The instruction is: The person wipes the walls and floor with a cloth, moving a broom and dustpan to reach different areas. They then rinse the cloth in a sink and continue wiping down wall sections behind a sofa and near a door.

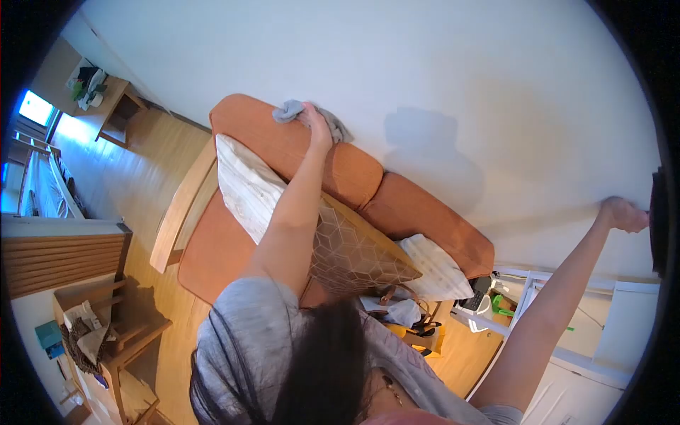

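Observation:
My left hand (318,127) presses a crumpled grey cloth (289,111) against the top of the orange sofa's backrest (248,122), close to the white wall. The fingers are closed on the cloth, which sticks out on both sides of the hand. Far to the right, my right hand (625,214) reaches along the wall to a dark object (659,223) cut off by the view's edge. Its fingers look curled at that object's near edge, and their tips are hidden. Below my left arm lean a striped white cushion (244,191) and a brown patterned cushion (358,251).
Another white cushion (435,265) sits at the sofa's right end. Bags (404,312) lie below it. White shelving (528,290) stands at right. A wooden chair (117,361) is at lower left, and a wooden desk (113,106) is at the far left.

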`<act>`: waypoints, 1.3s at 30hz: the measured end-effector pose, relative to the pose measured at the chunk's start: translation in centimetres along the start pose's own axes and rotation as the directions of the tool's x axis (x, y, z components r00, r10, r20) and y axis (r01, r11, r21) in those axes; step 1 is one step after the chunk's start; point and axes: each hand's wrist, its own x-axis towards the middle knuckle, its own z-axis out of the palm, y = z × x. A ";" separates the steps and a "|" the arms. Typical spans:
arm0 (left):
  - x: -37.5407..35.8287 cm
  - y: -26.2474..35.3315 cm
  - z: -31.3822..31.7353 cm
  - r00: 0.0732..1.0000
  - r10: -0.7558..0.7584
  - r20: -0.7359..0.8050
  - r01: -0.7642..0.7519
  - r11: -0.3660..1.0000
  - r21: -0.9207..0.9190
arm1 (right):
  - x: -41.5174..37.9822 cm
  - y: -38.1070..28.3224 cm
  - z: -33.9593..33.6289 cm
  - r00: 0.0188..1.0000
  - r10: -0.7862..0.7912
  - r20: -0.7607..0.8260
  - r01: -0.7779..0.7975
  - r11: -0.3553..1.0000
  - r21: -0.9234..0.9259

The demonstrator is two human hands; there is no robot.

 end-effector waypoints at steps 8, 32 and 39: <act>-11.6 -1.4 2.5 0.894 0.048 0.445 -0.175 0.953 0.248 | 0.3 0.0 -0.2 0.985 -0.168 -0.027 0.155 0.954 -0.256; 11.5 21.0 1.9 0.455 0.868 0.198 -0.876 0.397 0.272 | 0.5 -0.4 -1.6 0.998 -0.063 0.019 0.066 0.979 -0.195; 25.9 15.3 -10.3 0.984 0.172 -0.047 -0.175 0.983 -0.062 | 0.6 -0.3 -1.8 0.995 -0.085 0.052 0.091 0.987 -0.129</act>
